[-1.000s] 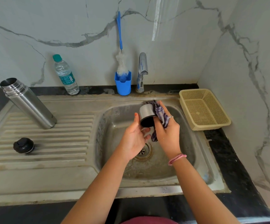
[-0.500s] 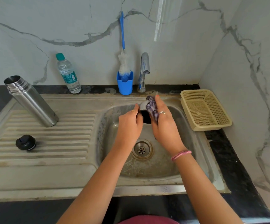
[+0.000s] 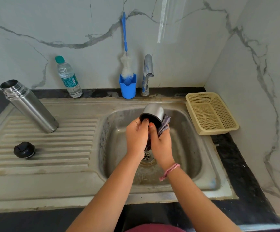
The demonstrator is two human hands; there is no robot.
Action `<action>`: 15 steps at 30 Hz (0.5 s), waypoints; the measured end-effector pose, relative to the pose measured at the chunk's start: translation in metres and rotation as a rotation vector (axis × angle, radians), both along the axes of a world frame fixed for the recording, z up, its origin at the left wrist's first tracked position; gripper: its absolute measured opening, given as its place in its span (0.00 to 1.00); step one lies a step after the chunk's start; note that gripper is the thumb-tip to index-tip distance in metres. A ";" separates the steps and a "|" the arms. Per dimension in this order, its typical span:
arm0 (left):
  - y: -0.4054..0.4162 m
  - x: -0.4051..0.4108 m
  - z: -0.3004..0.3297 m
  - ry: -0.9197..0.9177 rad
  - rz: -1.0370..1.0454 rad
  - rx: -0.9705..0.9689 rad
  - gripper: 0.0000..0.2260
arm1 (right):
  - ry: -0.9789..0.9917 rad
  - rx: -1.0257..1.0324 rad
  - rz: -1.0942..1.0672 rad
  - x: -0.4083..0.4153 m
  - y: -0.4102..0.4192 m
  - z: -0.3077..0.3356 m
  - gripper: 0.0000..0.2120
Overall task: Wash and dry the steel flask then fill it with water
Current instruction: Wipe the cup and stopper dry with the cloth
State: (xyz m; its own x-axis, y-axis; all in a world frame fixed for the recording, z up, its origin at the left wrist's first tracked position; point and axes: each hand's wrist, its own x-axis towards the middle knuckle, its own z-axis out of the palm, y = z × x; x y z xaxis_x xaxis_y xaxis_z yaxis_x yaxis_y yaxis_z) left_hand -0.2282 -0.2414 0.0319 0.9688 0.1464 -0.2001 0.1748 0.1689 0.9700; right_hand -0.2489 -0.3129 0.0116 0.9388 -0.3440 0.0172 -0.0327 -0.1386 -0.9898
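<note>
Now, over the basin:
Left hand: grips the steel cap at its dark rim.
Right hand: clutches a purple cloth against the cap.
Steel flask: open, upright on the drainboard, far left.
Black stopper: near left, apart.

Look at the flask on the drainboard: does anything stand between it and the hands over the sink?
Nothing visible blocks the way. The flask stands open on the drainboard; only bare ribs lie between it and the hands. The stopper sits nearer the front, off that line. But the left hand holds the cup and the right hand the cloth.
</note>
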 end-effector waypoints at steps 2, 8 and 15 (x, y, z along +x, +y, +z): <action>-0.001 -0.002 0.003 0.111 -0.039 -0.138 0.09 | -0.016 -0.014 -0.042 -0.003 0.004 0.002 0.16; 0.012 0.010 0.011 -0.079 -0.152 0.437 0.12 | -0.108 -0.180 -0.015 0.009 -0.009 0.016 0.27; 0.015 0.001 0.023 -0.529 -0.053 0.900 0.23 | -0.142 -0.279 0.013 0.011 -0.013 0.026 0.28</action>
State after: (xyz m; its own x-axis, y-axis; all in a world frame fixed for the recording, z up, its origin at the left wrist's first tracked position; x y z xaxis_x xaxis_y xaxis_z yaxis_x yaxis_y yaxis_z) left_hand -0.2276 -0.2261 0.0549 0.9104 -0.0149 0.4134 -0.3231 -0.6496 0.6882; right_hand -0.2376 -0.3257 0.0372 0.9246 -0.2954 0.2405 0.1070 -0.4046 -0.9082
